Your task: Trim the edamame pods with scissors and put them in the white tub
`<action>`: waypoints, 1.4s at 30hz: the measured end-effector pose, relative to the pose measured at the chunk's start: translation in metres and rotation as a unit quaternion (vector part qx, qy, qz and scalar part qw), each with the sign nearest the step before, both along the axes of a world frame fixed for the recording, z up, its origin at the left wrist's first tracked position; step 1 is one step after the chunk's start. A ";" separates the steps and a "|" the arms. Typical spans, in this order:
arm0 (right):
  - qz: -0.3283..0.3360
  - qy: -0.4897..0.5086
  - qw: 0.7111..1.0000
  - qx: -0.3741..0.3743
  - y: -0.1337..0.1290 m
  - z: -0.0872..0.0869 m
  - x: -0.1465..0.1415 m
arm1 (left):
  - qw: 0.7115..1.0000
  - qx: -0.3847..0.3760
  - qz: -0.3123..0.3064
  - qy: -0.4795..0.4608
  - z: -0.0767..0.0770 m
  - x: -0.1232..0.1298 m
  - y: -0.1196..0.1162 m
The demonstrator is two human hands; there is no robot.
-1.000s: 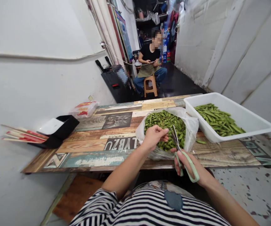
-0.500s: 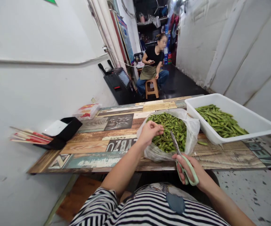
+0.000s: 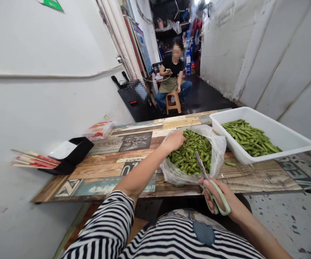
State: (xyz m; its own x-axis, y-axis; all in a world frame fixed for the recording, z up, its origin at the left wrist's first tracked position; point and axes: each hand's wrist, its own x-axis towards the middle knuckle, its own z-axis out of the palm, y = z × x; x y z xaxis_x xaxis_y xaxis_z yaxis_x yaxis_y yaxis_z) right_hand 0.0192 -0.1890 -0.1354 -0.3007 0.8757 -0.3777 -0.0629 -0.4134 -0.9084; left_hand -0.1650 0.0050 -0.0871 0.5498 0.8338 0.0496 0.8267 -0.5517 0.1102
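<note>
Green pods (image 3: pixel 190 154) fill a clear plastic bag (image 3: pixel 219 145) that lies open on the table. My left hand (image 3: pixel 175 140) reaches over the bag's left rim into the upper part of the pods; its fingertips are hidden, so its grip cannot be seen. Scissors (image 3: pixel 217 198) with pale green handles are in my right hand (image 3: pixel 227 201) at the near edge of the bag, and their blades point up over the pods. On the right, a white tub (image 3: pixel 287 126) holds more pods (image 3: pixel 248 138). One loose pod (image 3: pixel 230 163) lies between bag and tub.
The patterned wooden table (image 3: pixel 98 169) has a black holder (image 3: pixel 76 154) with wrapped chopsticks (image 3: pixel 36 160) at the left, beside a plastic packet (image 3: pixel 99 130). Beyond the table, a person (image 3: pixel 173 70) sits on a stool (image 3: pixel 173 103) holding a phone. Walls stand on both sides.
My left hand has moved from above the pods into them, farther up the bag. The scissors have barely moved. The seated person's head has turned toward the camera.
</note>
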 end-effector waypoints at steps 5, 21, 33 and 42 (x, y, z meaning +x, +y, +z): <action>0.001 -0.011 1.000 0.007 0.002 -0.002 0.003 | 0.990 -0.079 -0.036 -0.108 0.013 -0.011 -0.015; 0.034 -0.031 0.997 0.064 0.016 0.016 -0.003 | 0.919 -0.256 0.017 -0.298 0.019 -0.012 -0.060; 0.005 -0.096 0.993 0.070 0.022 0.010 -0.004 | 0.910 -0.277 0.064 -0.302 0.013 -0.007 -0.065; -0.018 -0.029 0.999 0.016 0.019 0.014 -0.005 | 0.841 -0.388 0.083 -0.367 0.009 -0.003 -0.064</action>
